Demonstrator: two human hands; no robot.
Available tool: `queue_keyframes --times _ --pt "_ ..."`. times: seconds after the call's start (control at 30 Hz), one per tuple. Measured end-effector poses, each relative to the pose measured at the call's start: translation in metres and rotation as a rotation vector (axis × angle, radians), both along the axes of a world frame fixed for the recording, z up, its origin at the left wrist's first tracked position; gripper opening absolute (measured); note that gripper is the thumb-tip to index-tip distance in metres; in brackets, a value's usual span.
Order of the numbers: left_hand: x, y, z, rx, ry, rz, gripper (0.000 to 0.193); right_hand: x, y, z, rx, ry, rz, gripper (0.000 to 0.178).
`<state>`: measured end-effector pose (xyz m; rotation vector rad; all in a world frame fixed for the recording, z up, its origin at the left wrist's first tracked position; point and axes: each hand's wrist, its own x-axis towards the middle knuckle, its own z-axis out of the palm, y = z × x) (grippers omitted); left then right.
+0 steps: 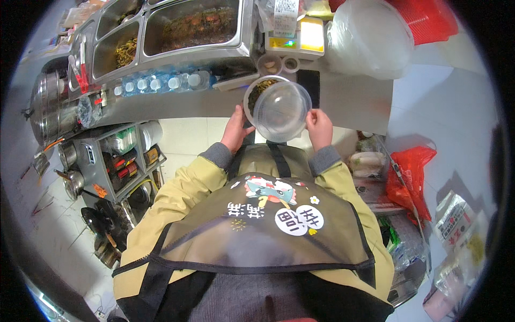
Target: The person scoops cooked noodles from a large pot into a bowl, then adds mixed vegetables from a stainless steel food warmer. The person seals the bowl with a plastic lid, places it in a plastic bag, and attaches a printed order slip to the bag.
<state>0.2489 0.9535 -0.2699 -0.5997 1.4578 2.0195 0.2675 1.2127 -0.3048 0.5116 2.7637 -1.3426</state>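
Observation:
A round plastic takeout bowl [249, 104] with dark, shredded-looking food in it is at the counter's near edge. Its clear round lid [283, 110] lies over the right part of it, off-centre, so the food shows at the upper left. My left hand [234, 129] is curled against the bowl's lower left side, thumb toward its near edge. With thumb and fingers pinched together, my right hand [320, 129] holds the lid by its right rim. The lid hides much of the bowl.
Beyond the bowl are a lit scale [296, 37], a stack of clear containers [370, 37] and a red basket [426, 19]. Metal food trays [193, 51] and several water bottles [177, 82] stand at left. Below are a shelf [115, 161] and a red bag [410, 174].

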Motion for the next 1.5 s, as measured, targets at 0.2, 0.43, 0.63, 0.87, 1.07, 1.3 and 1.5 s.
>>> queue_keyframes --times 0.2,0.43,0.63,0.87,1.07,1.3,1.5 --pt "0.012 0.01 -0.013 -0.323 0.061 -0.02 0.055 -0.029 0.0 -0.011 0.175 0.145 0.223 0.016" --pt "0.004 -0.004 -0.041 -0.4 0.077 -0.008 0.039 -0.036 -0.006 -0.015 -0.066 0.048 0.059 0.018" --pt "-0.006 -0.004 -0.037 -0.314 -0.006 0.097 0.035 -0.041 -0.012 -0.043 -0.754 -0.11 -0.165 0.026" --pt "-0.019 -0.021 -0.039 -0.253 -0.059 -0.071 0.033 -0.049 -0.002 -0.046 -1.013 -0.341 -0.211 0.028" --pt "-0.026 -0.006 -0.047 -0.098 0.074 0.102 0.044 -0.047 -0.001 -0.05 0.148 0.075 -0.162 0.057" --pt "-0.013 0.011 -0.053 0.124 -0.099 0.308 0.04 -0.041 -0.009 -0.052 0.441 -0.001 -0.182 0.077" --pt "-0.007 0.025 -0.037 0.1 -0.208 0.305 0.035 -0.024 0.031 -0.048 0.452 -0.009 -0.29 0.071"
